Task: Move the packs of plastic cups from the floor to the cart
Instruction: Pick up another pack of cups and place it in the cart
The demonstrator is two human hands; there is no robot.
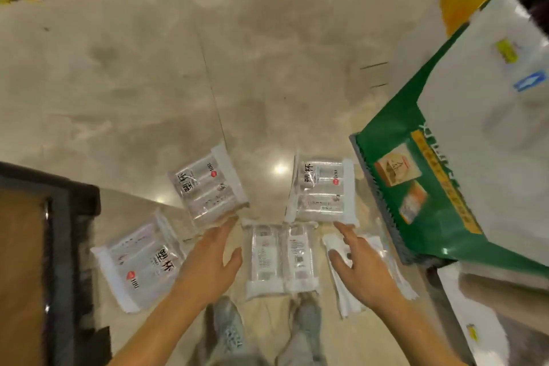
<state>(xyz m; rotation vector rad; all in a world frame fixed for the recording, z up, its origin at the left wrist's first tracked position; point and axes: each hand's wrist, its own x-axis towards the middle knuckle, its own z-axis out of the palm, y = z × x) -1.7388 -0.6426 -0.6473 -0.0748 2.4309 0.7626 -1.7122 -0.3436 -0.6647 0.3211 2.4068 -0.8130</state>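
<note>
Fingers (228, 224) spread, cup packs (280, 260) between hands

You have five clear plastic-wrapped packs of cups on the pale polished floor (148, 83): one far left (138, 264), one upper left (208, 187), one upper right (322, 190), one centre (280, 260), one under your right hand (386, 270).
</note>
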